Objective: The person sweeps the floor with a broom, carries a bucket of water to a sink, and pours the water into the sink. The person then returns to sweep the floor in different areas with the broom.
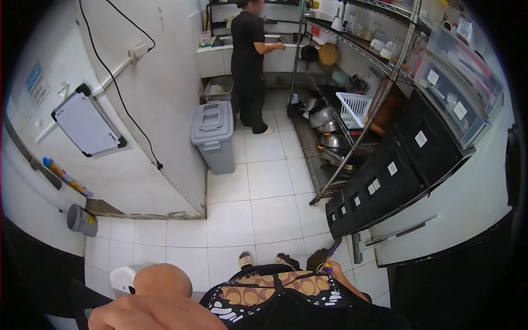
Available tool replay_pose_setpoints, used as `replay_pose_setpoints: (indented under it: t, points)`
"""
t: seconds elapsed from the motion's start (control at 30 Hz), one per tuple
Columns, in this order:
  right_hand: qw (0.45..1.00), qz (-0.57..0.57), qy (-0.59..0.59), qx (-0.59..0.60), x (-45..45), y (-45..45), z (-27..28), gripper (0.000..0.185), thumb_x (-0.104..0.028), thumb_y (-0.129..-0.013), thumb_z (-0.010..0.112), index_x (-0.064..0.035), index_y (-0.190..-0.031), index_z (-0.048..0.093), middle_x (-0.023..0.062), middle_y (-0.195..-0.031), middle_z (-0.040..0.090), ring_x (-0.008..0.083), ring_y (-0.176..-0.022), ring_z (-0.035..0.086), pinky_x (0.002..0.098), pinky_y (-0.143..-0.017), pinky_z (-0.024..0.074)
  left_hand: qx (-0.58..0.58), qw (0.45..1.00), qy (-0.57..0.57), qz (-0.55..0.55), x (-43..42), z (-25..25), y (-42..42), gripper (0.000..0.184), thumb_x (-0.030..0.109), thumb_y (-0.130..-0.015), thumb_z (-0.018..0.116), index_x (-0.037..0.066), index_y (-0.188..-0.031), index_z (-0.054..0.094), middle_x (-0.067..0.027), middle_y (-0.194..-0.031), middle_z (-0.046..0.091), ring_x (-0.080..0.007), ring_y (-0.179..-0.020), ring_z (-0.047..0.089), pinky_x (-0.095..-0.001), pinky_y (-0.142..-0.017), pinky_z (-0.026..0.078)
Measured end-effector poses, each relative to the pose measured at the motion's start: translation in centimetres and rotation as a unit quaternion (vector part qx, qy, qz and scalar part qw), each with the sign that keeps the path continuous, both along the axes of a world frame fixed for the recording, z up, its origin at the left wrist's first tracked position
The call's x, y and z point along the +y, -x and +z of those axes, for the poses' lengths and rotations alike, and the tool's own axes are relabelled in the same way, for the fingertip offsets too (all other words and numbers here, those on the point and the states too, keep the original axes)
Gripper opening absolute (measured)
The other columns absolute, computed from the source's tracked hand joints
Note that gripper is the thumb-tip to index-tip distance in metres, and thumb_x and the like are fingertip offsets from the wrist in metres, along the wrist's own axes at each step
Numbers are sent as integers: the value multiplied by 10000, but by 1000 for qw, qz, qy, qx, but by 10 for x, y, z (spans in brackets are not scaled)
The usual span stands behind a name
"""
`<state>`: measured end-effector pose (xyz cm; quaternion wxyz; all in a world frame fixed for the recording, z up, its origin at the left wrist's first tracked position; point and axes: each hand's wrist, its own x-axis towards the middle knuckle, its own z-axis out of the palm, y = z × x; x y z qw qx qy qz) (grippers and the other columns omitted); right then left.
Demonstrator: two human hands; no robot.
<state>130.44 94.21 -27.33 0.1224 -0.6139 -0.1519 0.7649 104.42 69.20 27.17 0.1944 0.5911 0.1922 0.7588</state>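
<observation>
At the lower right, my right hand (334, 270) is closed around a thin object with purple and yellow parts (329, 266). Its dark, narrow end points up and to the right; its exact kind is too small to make out. Right beside that hand is a dark brown, rounded, fuzzy thing (317, 257), partly hidden by my clothing. My left arm (159, 305) shows as bent bare skin at the lower left, but the hand itself is out of sight. A black top with a butterfly-like print (275, 289) covers my body along the bottom.
Metal shelving (352, 159) with pots and a white basket (355, 109) runs along the right, above black bins (379, 176). A lidded grey bin (213, 132) stands left of the tiled aisle (269, 181). A person in black (250, 66) stands at the far sink counter.
</observation>
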Motion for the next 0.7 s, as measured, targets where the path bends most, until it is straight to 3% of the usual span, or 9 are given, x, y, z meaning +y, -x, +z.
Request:
replay_pose_setpoints:
  t: [0.2, 0.27, 0.3, 0.37, 0.4, 0.47, 0.6, 0.7]
  points:
    - [1000, 9, -13, -23, -3, -1, 13, 43, -114, -761, 399, -87, -741, 426, 80, -544, 456, 183, -413, 446, 299, -348, 355, -26, 998, -4, 53, 5, 2, -16, 153, 120, -653, 719, 229, -723, 638, 41, -632, 405, -86, -466, 363, -197, -435, 293]
    - [1000, 13, -16, -24, -3, -5, 13, 46, -119, -766, 400, -87, -752, 430, 82, -545, 458, 188, -415, 449, 305, -353, 361, -151, 970, -174, 76, 25, 1, -27, 148, 125, -655, 719, 229, -724, 640, 43, -631, 401, -86, -469, 365, -195, -436, 294]
    - [999, 17, -19, -30, -1, -7, 8, 49, -122, -769, 400, -86, -761, 432, 83, -546, 460, 190, -416, 452, 309, -356, 365, -274, 896, -332, 108, 57, 0, -51, 144, 129, -654, 721, 229, -720, 641, 43, -631, 399, -85, -470, 366, -194, -437, 294]
    - [999, 18, -21, -36, 3, -13, -3, 55, -128, -774, 404, -84, -778, 435, 85, -550, 463, 195, -419, 457, 315, -358, 369, -268, 906, -321, 64, 59, 0, -49, 137, 135, -651, 725, 224, -713, 640, 43, -633, 397, -85, -475, 370, -194, -437, 296]
    - [999, 14, -19, -36, 5, -16, -9, 57, -131, -776, 407, -82, -786, 436, 85, -553, 466, 198, -420, 460, 318, -357, 370, -133, 980, -149, -10, 30, 2, -20, 134, 138, -649, 728, 219, -710, 638, 42, -636, 397, -84, -480, 374, -195, -437, 297]
    - [999, 0, -8, -32, 7, -22, -11, 63, -134, -777, 416, -79, -797, 437, 87, -559, 471, 204, -419, 462, 324, -352, 371, 7, 998, 30, -56, 16, 5, -11, 136, 144, -644, 733, 215, -710, 637, 41, -646, 399, -85, -492, 380, -196, -439, 301]
    - [999, 6, -20, -31, 6, -25, 0, 69, -136, -771, 438, -74, -800, 441, 89, -566, 477, 215, -411, 454, 329, -340, 374, 27, 999, 21, -37, 22, 5, -15, 139, 152, -641, 737, 216, -717, 641, 40, -665, 403, -87, -517, 387, -197, -444, 307]
    - [999, 4, -24, -35, 7, -28, 4, 70, -138, -766, 447, -73, -791, 444, 89, -568, 479, 217, -406, 447, 330, -339, 379, 36, 991, 110, -68, 17, 16, -13, 135, 148, -641, 737, 214, -710, 641, 41, -668, 405, -87, -523, 389, -195, -445, 309]
